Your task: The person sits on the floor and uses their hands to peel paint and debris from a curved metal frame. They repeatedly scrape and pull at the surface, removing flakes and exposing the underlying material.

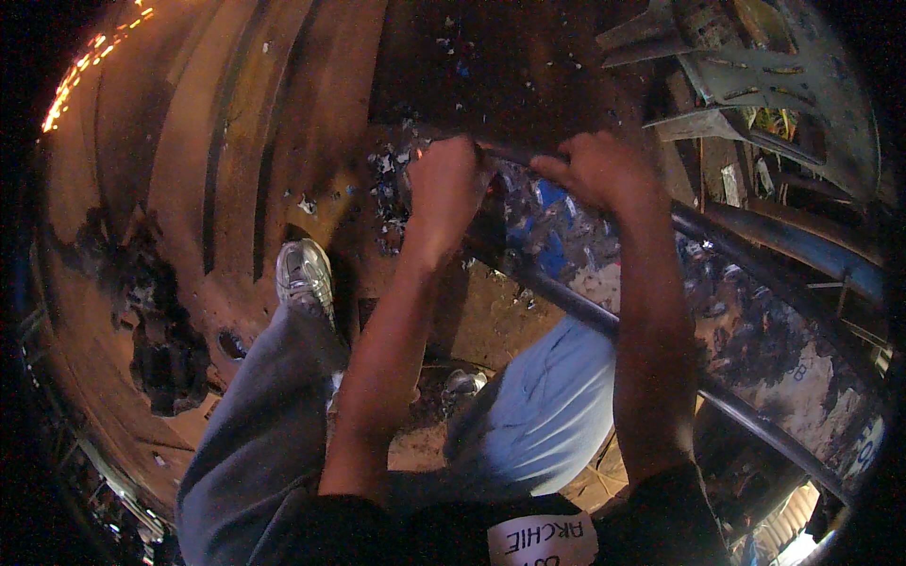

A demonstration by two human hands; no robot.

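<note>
Both hands are positioned at the far end of a scuffed panel (755,330) with worn blue, white and dark patches. The panel extends from the hands rearward and to the right, passing beneath the right forearm. Dark tubular rails (755,420) run along its two long sides. A dark end bar (510,154) spans the gap between the hands.

The left hand (445,179) is closed in a fist around the left end of the end bar. The right hand (604,174) has curled fingers, with the thumb against the bar; the view does not show whether the grip is fully closed.

Pale chips (387,184) are scattered just left of the left hand. Brown plates (179,160) with dark seams lie farther left; beyond them, orange sparks (90,71) form a streak. A grey slotted metal part (830,104) is located right of the right hand. A silver shoe (305,269) stands below and left of the left hand.
</note>
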